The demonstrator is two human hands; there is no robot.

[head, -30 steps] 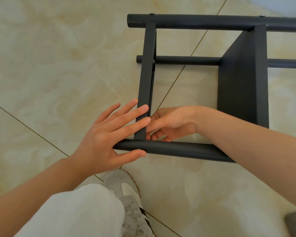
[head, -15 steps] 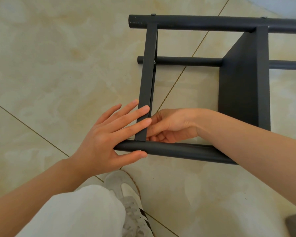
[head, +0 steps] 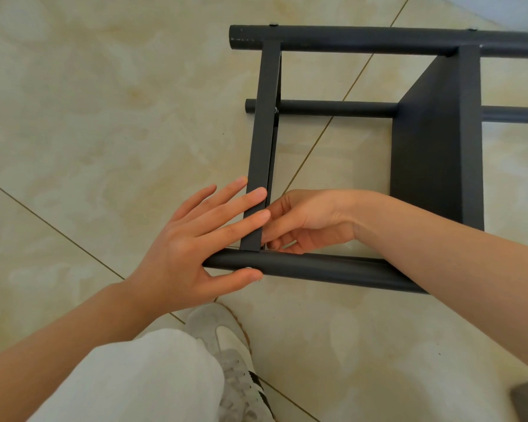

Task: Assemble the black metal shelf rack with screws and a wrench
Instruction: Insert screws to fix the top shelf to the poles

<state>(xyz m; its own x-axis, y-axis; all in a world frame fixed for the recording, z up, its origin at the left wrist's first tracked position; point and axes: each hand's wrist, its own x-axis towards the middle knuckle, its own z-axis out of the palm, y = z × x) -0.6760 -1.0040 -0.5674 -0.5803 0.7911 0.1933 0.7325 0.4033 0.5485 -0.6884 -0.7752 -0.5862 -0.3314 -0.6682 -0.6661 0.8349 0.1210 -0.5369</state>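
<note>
Black shelf rack (head: 378, 39) lies on its side on the glossy cream tile floor (head: 104, 102): matte round tubes joined by a flat crossbar (head: 262, 132) and a solid panel (head: 433, 141). Left hand (head: 192, 248) lies flat, fingers straight across the crossbar's near end, thumb on the near tube (head: 317, 268); right hand (head: 305, 222) curls behind that joint, its hold hidden. Open floor lies left of the tube ends
</note>
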